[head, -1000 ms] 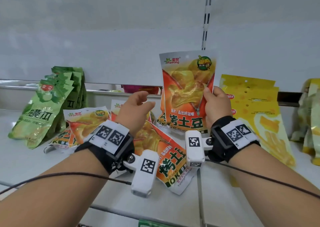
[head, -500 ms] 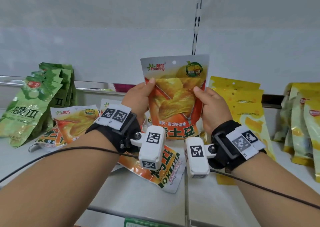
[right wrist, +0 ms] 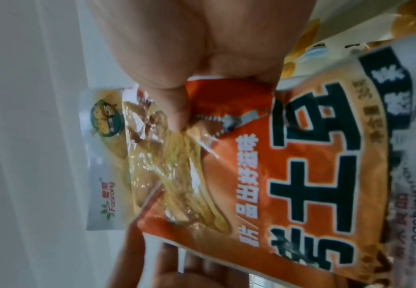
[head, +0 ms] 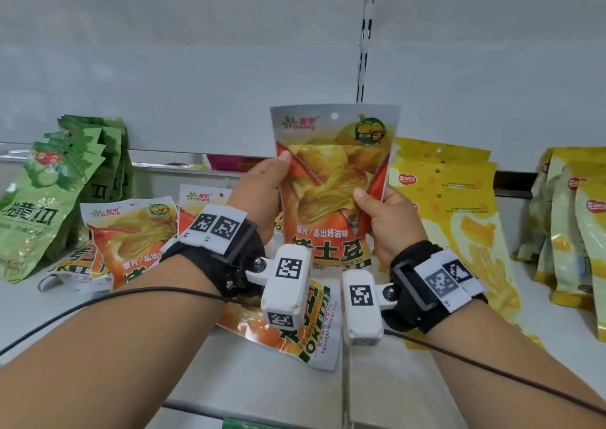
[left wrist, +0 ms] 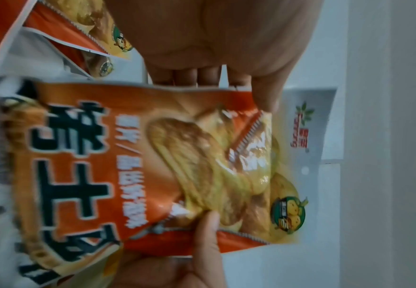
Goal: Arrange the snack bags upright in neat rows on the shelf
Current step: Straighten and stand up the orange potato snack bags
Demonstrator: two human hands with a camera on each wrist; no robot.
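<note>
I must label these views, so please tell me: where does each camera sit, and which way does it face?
Head: on the head, facing forward and down at shelf; both forearms show.
Left wrist: looks along left hand at orange bag.
Right wrist: looks along right hand at that bag.
All three share the bag, held by both hands.

place: shop | evidence: white shelf (head: 269,379); rows of snack bags (head: 459,218)
</note>
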